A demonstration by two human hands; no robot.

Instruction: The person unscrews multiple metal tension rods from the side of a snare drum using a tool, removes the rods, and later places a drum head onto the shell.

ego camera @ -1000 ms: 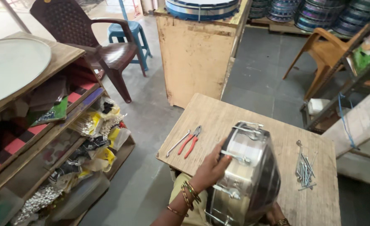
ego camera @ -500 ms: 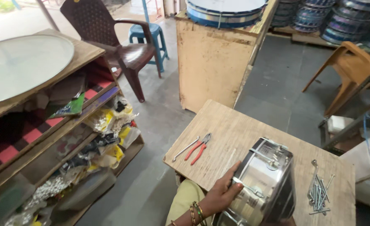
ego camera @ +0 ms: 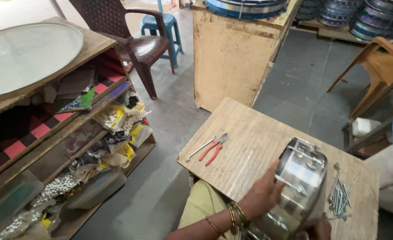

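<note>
Grey stone floor lies around the small wooden table (ego camera: pixel 250 133) before me. Left of my hands rest red pliers (ego camera: pixel 214 149). My left hand (ego camera: pixel 263 195) presses flat and open on the steel drum (ego camera: pixel 296 186), which stands tilted on edge and could roll onto the bolts (ego camera: pixel 338 198) to its right. My right hand (ego camera: pixel 318 229) is mostly hidden, grip unclear.

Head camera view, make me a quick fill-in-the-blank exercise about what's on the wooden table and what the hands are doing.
1. The left hand rests on the side of a shiny metal ____.
2. The pliers on the table have ____ handles.
3. A pile of long metal ____ lies on the table to the right of the drum.
4. Across the aisle from the table, next to the blue stool, stands a dark brown ____.

Missing words: drum; red; bolts; chair
</note>
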